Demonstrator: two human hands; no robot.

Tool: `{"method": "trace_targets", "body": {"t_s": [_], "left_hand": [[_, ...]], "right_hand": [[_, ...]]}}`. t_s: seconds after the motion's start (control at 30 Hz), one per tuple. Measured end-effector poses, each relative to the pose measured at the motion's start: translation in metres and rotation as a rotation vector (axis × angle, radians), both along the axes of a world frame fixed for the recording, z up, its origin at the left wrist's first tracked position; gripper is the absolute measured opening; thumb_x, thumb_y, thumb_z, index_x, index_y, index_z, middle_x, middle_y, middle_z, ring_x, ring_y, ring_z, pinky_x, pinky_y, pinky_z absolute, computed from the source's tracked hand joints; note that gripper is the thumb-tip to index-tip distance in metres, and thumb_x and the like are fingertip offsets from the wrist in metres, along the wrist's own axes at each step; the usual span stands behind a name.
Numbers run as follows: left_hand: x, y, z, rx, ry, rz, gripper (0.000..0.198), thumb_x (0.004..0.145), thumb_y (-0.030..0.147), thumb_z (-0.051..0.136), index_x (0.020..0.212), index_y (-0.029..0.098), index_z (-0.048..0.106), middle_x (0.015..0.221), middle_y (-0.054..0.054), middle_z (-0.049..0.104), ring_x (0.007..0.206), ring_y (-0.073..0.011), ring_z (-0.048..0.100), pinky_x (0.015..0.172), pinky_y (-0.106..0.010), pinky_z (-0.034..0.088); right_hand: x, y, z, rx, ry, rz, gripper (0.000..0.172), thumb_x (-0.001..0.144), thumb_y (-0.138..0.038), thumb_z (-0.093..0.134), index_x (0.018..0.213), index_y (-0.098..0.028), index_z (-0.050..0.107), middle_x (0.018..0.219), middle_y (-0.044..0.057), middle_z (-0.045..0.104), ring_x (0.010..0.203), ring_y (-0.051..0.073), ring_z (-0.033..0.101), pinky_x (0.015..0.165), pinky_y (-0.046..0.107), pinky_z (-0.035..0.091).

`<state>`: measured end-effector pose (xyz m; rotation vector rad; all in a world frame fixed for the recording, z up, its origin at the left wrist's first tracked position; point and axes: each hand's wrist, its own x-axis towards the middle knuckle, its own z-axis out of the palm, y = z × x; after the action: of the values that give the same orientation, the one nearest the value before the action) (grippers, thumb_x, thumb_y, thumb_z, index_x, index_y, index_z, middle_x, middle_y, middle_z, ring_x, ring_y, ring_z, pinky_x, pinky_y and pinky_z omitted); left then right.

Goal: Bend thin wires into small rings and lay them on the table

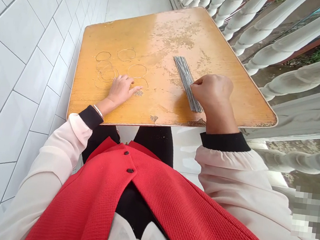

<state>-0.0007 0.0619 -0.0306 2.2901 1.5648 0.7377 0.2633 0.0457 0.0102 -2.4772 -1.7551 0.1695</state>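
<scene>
A bundle of thin grey metal wires (186,80) lies lengthwise on the wooden table (163,46). My right hand (214,89) is closed at the bundle's right side, its thumb and fingertips pinched together by the wires; what they grip, if anything, is hidden. My left hand (121,88) rests on the tabletop with its fingers spread. Just beyond its fingertips lie several thin wire rings: a darker ring (103,56), a pale ring (126,54) and another ring (137,71). A few loops overlap in a cluster (106,72) left of the hand.
Worn patches mark the tabletop's varnish, and its near edge sits over my lap. A white tiled wall (35,46) runs along the left. White balusters (256,21) line the right side, close to the table's edge.
</scene>
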Motion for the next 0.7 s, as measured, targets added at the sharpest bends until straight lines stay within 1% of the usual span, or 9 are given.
{"method": "trace_targets", "body": {"t_s": [0.1, 0.2, 0.3, 0.37, 0.47, 0.53, 0.63, 0.7], "left_hand": [[-0.002, -0.006, 0.003, -0.003, 0.085, -0.017, 0.020, 0.091, 0.034, 0.068, 0.096, 0.016, 0.071, 0.111, -0.015, 0.069, 0.111, -0.0306, 0.058, 0.103, -0.044, 0.041], [-0.005, -0.009, 0.003, -0.018, 0.146, -0.039, 0.018, 0.091, 0.028, 0.067, 0.101, 0.014, 0.072, 0.114, -0.016, 0.069, 0.112, -0.0309, 0.060, 0.102, -0.044, 0.042], [-0.014, -0.010, 0.005, -0.022, 0.125, -0.033, 0.014, 0.091, 0.022, 0.065, 0.101, 0.015, 0.072, 0.114, -0.014, 0.071, 0.111, -0.0285, 0.062, 0.102, -0.042, 0.044], [-0.022, -0.007, 0.009, -0.034, 0.094, 0.013, 0.014, 0.090, 0.017, 0.063, 0.099, 0.016, 0.072, 0.110, -0.013, 0.072, 0.107, -0.0260, 0.064, 0.099, -0.040, 0.046], [-0.033, 0.002, 0.019, -0.076, 0.059, 0.106, 0.015, 0.090, 0.014, 0.061, 0.097, 0.015, 0.074, 0.104, -0.012, 0.074, 0.098, -0.0234, 0.067, 0.093, -0.037, 0.049], [-0.035, 0.010, 0.026, -0.086, 0.075, 0.152, 0.016, 0.091, 0.015, 0.060, 0.098, 0.013, 0.074, 0.105, -0.013, 0.075, 0.098, -0.0236, 0.068, 0.092, -0.037, 0.049], [-0.026, 0.027, 0.033, -0.091, 0.177, 0.221, 0.020, 0.094, 0.020, 0.059, 0.103, 0.012, 0.074, 0.112, -0.015, 0.075, 0.107, -0.0263, 0.068, 0.096, -0.038, 0.049], [-0.014, 0.042, 0.033, -0.127, 0.260, 0.264, 0.024, 0.095, 0.025, 0.059, 0.110, 0.012, 0.073, 0.116, -0.016, 0.075, 0.112, -0.0289, 0.068, 0.097, -0.039, 0.050]], "right_hand": [[0.003, 0.001, 0.000, 0.005, 0.015, -0.007, 0.039, 0.088, -0.012, 0.054, 0.119, -0.007, 0.077, 0.123, 0.024, 0.072, 0.118, 0.030, 0.065, 0.084, 0.037, 0.043], [0.003, 0.001, 0.000, 0.007, 0.008, -0.011, 0.039, 0.087, -0.010, 0.054, 0.118, -0.008, 0.078, 0.122, 0.025, 0.072, 0.115, 0.031, 0.066, 0.083, 0.037, 0.043], [0.004, 0.003, 0.000, -0.007, -0.008, 0.015, 0.038, 0.083, -0.007, 0.055, 0.113, -0.009, 0.079, 0.120, 0.025, 0.073, 0.110, 0.032, 0.067, 0.078, 0.037, 0.042], [0.005, 0.004, 0.000, -0.025, -0.026, 0.038, 0.038, 0.081, -0.005, 0.056, 0.111, -0.010, 0.079, 0.119, 0.025, 0.073, 0.108, 0.031, 0.067, 0.075, 0.037, 0.041], [0.009, 0.008, 0.001, -0.054, -0.062, 0.069, 0.038, 0.081, -0.004, 0.055, 0.110, -0.010, 0.079, 0.118, 0.024, 0.074, 0.106, 0.029, 0.066, 0.073, 0.036, 0.039], [0.010, 0.010, 0.000, -0.074, -0.093, 0.088, 0.037, 0.082, -0.006, 0.056, 0.111, -0.010, 0.079, 0.119, 0.023, 0.074, 0.105, 0.028, 0.065, 0.073, 0.035, 0.039], [0.010, 0.012, -0.001, -0.112, -0.132, 0.138, 0.035, 0.085, -0.012, 0.056, 0.112, -0.010, 0.078, 0.121, 0.022, 0.073, 0.106, 0.027, 0.065, 0.073, 0.034, 0.039], [0.009, 0.011, -0.001, -0.133, -0.144, 0.166, 0.037, 0.088, -0.012, 0.051, 0.114, -0.010, 0.077, 0.122, 0.021, 0.072, 0.110, 0.028, 0.065, 0.074, 0.034, 0.039]]}}
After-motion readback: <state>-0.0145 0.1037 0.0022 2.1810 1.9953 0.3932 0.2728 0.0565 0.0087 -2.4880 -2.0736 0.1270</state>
